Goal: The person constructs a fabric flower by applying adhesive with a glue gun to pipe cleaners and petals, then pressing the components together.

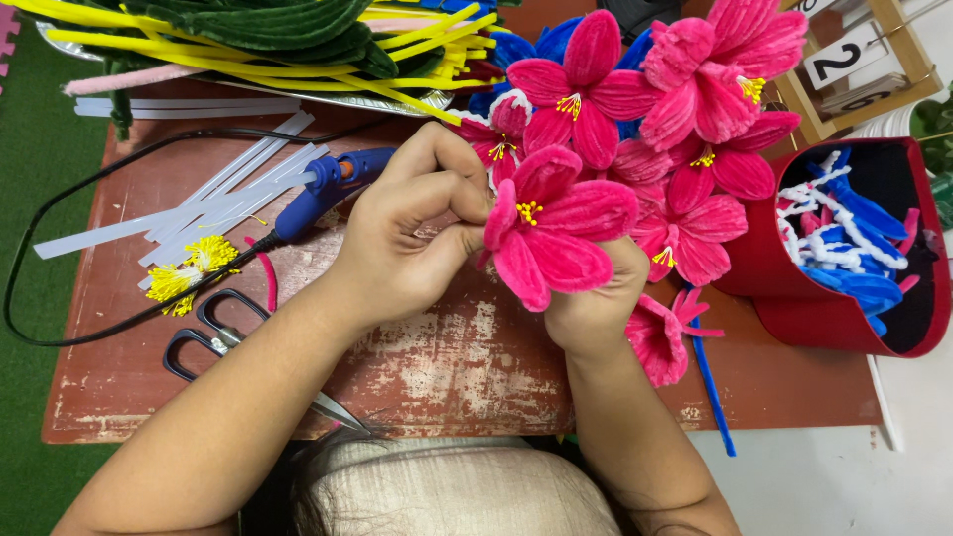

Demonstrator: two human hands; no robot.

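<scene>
At a worn red table, a person's left hand pinches the petals of a pink flower at the table's centre, fingers closed on it. The right hand grips the flower from beneath. A blue glue gun lies at ten o'clock, scissors at eight, a red box at three.

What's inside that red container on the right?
The red container holds blue petal shapes edged in white, with a few pink pieces among them. Its dark interior and the pile hide whatever lies deeper down.
</scene>
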